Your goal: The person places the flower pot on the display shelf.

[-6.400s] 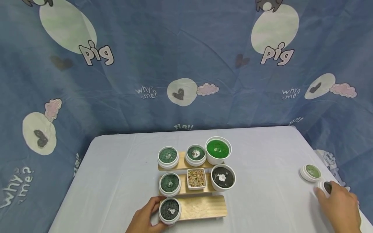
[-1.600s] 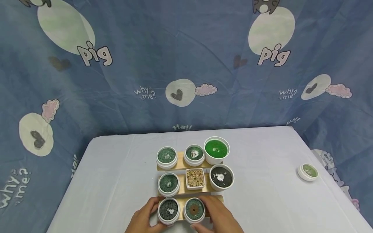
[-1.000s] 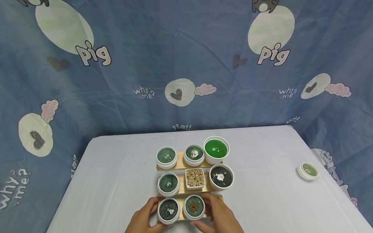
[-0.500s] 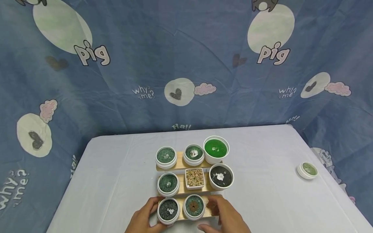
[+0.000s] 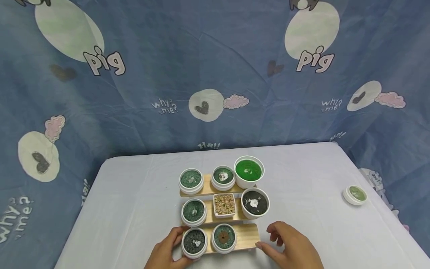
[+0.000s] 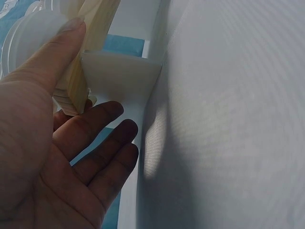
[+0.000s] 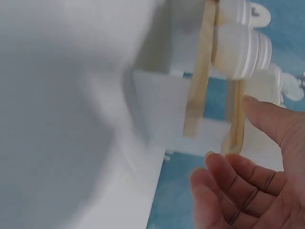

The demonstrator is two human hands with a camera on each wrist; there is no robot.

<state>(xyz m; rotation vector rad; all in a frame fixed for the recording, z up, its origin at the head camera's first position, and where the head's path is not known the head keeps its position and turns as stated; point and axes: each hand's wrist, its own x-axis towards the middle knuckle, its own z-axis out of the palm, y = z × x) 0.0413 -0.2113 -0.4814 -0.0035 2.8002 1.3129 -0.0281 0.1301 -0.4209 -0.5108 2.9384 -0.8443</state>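
A three-step wooden display stand carries several white jars. My left hand holds the left end of its lowest step, thumb at the front and index finger behind, around a white jar with dark speckled filling. In the left wrist view my thumb lies along the board's edge and the other fingers are loosely bent. Beside that jar stands a white jar with green filling and a brown centre. My right hand is off the stand's right end, holding nothing, fingers loosely bent.
On the upper steps are a square dish of tan granules, a bright green cup, a dark cup and more green jars. A pale green jar stands far right on the white table.
My right hand brought the brown-centred jar from the far right onto the lowest step, let go of it and drew away to the right. My left hand stays at the stand's left end.
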